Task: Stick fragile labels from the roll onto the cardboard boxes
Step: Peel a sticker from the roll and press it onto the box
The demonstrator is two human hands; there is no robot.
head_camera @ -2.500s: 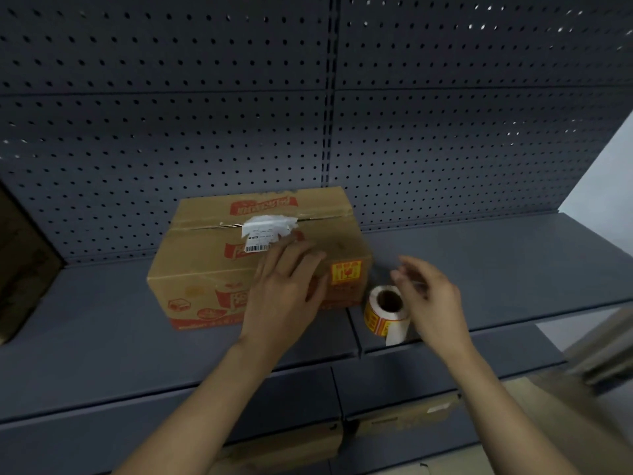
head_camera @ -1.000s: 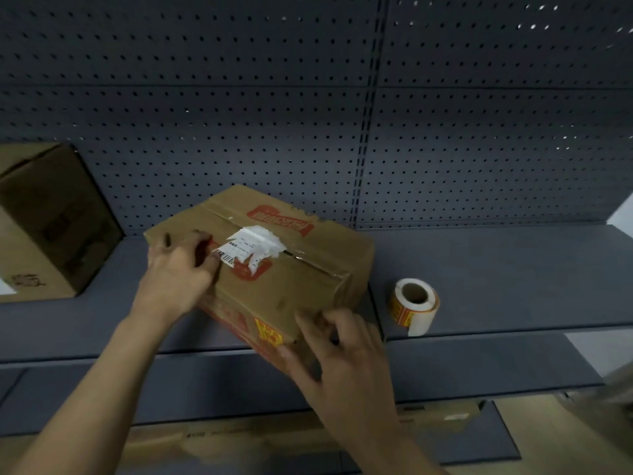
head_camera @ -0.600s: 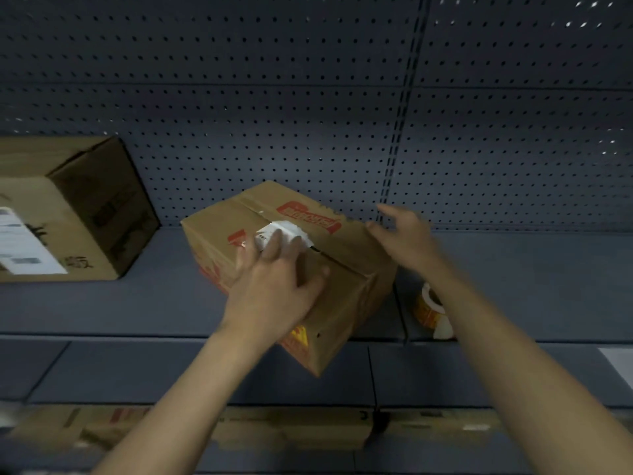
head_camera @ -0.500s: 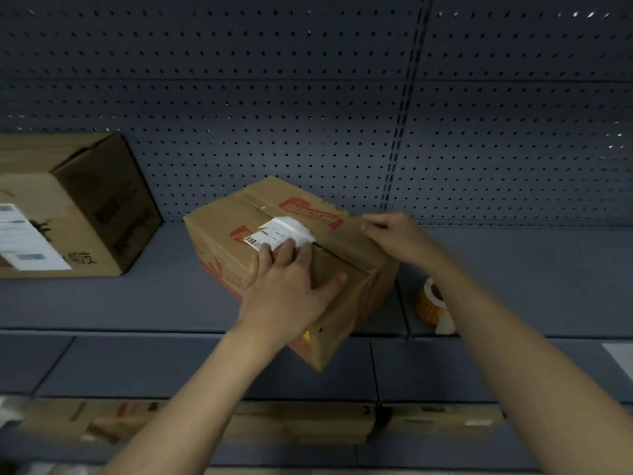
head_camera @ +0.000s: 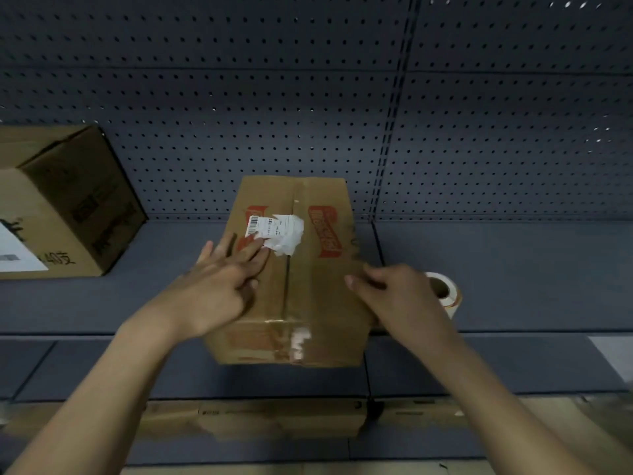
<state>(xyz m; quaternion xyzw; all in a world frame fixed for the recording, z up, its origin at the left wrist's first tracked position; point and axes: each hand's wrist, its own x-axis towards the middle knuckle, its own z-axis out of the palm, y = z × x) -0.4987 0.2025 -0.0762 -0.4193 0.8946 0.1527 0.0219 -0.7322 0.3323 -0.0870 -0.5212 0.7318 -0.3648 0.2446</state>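
I have turned the cardboard box end-on, both hands, left hand and right hand, spread flat on it, pinching nothing, presenting a bare face beside the label roll.

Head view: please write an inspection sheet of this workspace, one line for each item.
Surface: grey metal shelf, mostly bare.
Job's things: cardboard box in the middle, torn white shipping label on top; label roll to its right; second box at left.
Clutter: nothing seen.
Grippers: left hand flat on the box top; right hand at its right edge; both hold nothing.
Cables: nothing seen.
Surroundings: pegboard wall; flattened cardboard below.
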